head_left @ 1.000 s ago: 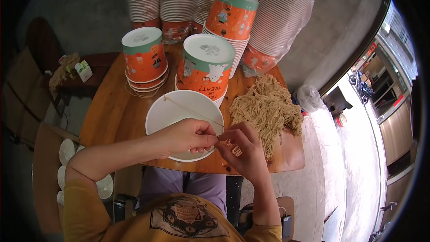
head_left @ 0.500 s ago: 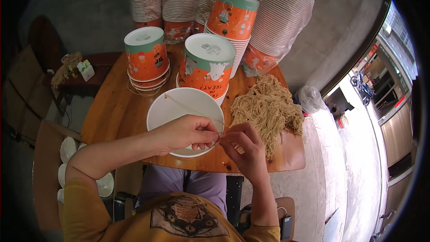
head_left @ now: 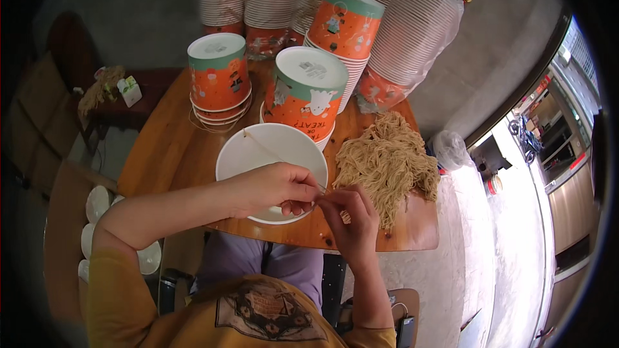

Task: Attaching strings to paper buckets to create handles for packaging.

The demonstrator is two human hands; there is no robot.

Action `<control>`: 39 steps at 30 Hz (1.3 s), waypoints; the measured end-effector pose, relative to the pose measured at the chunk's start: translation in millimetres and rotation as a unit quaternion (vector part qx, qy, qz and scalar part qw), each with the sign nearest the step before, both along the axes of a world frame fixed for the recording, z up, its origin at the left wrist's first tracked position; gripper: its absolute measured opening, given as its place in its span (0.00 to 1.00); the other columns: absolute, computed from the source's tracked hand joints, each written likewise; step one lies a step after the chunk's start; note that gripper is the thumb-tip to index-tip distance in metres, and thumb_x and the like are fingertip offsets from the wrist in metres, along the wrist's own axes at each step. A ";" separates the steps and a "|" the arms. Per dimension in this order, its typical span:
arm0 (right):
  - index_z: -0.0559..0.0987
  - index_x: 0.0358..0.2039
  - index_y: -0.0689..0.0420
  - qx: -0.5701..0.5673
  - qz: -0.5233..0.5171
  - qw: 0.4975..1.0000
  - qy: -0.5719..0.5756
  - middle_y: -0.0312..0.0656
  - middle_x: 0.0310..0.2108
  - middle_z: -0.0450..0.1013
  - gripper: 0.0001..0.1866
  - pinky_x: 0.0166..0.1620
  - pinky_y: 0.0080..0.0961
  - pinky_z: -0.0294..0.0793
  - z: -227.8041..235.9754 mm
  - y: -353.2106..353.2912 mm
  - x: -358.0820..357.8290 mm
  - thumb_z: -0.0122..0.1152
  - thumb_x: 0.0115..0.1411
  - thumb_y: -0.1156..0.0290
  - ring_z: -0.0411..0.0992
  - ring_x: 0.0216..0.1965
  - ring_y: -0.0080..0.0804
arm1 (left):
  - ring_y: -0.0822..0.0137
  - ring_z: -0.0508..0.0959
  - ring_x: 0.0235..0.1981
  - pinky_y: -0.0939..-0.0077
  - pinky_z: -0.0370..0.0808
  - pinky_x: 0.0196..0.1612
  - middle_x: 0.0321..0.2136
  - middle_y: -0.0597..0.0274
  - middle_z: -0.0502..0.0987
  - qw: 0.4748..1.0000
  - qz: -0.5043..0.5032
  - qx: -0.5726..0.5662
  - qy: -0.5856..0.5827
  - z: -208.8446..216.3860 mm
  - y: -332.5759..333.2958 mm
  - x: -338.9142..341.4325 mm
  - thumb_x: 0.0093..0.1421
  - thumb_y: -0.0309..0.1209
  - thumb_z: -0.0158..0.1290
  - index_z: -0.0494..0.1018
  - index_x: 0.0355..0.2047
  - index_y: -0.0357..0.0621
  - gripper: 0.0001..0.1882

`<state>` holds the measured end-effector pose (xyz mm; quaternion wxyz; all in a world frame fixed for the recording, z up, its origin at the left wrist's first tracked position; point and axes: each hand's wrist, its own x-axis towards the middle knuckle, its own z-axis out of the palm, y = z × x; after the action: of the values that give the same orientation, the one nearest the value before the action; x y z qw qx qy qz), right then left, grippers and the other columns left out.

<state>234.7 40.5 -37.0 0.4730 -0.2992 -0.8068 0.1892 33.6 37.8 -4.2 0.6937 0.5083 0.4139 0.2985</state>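
Note:
A white-lined paper bucket (head_left: 233,154) faces me with its mouth at the table's near edge. A thin tan cord (head_left: 261,145) runs from the far left of its rim across the opening toward my hands. Over the right side of the rim, my left hand (head_left: 280,190) pinches the cord, thumb against bent fingers. My right hand (head_left: 353,216) meets it there, thumb and forefinger pressed together on the cord's end part. The fingers cover the exact spot where the cord meets the rim. A heap of tan cords (head_left: 387,167) lies just right of my right hand.
Upside-down orange and green paper buckets stand stacked beyond the hands, one stack left (head_left: 219,77), another in the middle (head_left: 309,96). Tall plastic-wrapped bucket stacks (head_left: 412,32) line the wall. A cardboard box (head_left: 64,238) with white buckets sits left of the wooden table (head_left: 164,154).
The view has shifted slightly, so the table things sit a little farther right. Both hands stay together at the bucket's rim; the right fingers have changed position slightly on the cord.

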 end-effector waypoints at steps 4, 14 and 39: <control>0.76 0.31 0.61 -0.040 0.005 0.999 0.003 0.40 0.29 0.71 0.10 0.29 0.18 0.73 3.2 -11.0 -10.2 0.69 0.50 0.82 0.73 0.26 0.25 | 0.78 0.73 0.29 0.85 0.70 0.31 0.30 0.68 0.75 0.996 -0.015 -0.069 -0.063 -7.1 3.9 -5.9 0.66 0.32 0.49 0.72 0.39 0.40 0.08; 0.80 0.37 0.58 -0.037 0.080 0.996 -0.007 0.39 0.33 0.72 0.10 0.30 0.21 0.75 7.2 -9.9 -1.9 0.66 0.53 0.80 0.73 0.29 0.27 | 0.73 0.76 0.34 0.82 0.73 0.36 0.37 0.64 0.75 0.982 -0.002 -0.147 -0.117 -5.4 3.7 -8.8 0.66 0.29 0.49 0.70 0.44 0.40 0.09; 0.76 0.29 0.59 -0.115 -0.010 0.993 0.006 0.38 0.25 0.68 0.06 0.25 0.22 0.68 5.4 -4.8 -7.2 0.66 0.53 0.79 0.69 0.22 0.25 | 0.64 0.75 0.37 0.72 0.73 0.40 0.37 0.56 0.68 0.903 0.077 0.380 0.183 -3.8 -25.8 4.9 0.59 0.22 0.52 0.67 0.45 0.40 0.14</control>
<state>227.5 35.7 -31.7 0.4423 -0.3588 -0.7735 0.2781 38.4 12.0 -8.0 0.3347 0.7456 0.4262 0.3877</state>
